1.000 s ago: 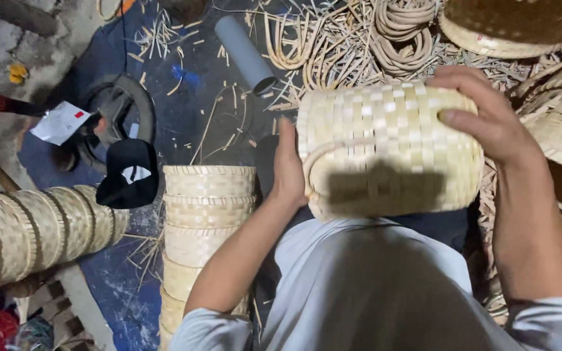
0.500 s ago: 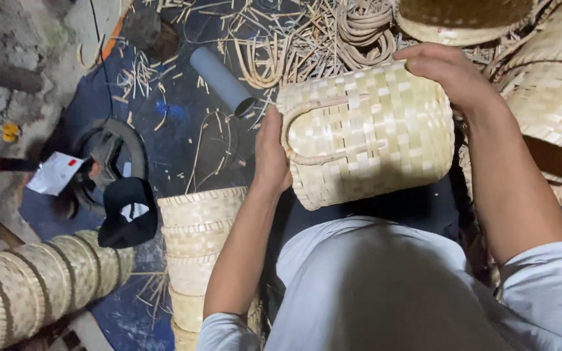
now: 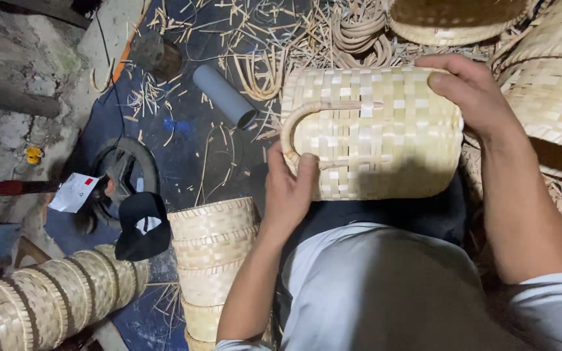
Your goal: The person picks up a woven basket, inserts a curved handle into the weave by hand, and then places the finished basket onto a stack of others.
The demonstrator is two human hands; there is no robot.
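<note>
The woven basket [image 3: 375, 133] now lies level, no longer tilted; the left hand [image 3: 287, 192] grips its rim, the right hand [image 3: 469, 91] clasps its base

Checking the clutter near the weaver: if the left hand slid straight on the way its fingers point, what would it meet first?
The left hand points up the frame along the woven basket it holds. Past the basket's looped handle, the first thing is probably the loose cane coils; depth is unclear.
</note>
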